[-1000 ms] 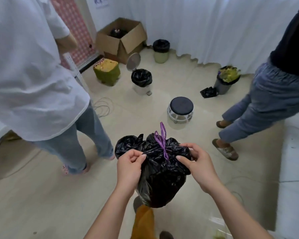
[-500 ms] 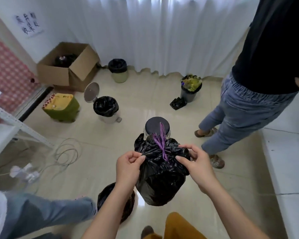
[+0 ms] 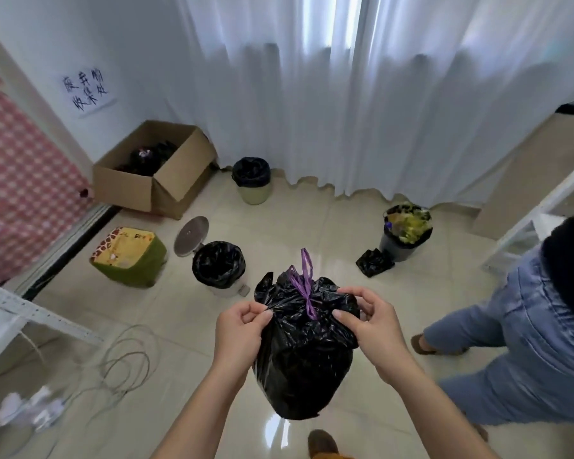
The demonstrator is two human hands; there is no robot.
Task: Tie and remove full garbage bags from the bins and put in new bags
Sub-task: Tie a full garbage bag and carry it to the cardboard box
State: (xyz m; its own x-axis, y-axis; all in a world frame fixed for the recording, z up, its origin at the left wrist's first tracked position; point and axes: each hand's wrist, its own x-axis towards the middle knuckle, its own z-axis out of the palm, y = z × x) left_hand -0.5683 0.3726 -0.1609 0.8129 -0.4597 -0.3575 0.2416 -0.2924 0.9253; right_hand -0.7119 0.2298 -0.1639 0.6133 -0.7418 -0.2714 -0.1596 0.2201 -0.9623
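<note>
Aloft, black garbage bag (image 3: 304,352) with purple drawstring (image 3: 304,286), pinched at 9 o'clock by left hand (image 3: 239,329), 3 o'clock by right hand (image 3: 373,323).

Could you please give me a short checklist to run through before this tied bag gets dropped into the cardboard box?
1. Black bag gripped by left hand and right hand: ok.
2. Purple drawstring cinched shut: ok; knot tightness cannot tell.
3. Bag clear of floor: ok.
4. Cardboard box open: ok; already holds bags, remaining room cannot tell.
5. Loose cables on the floor toward the box: not ok, trip risk.
</note>
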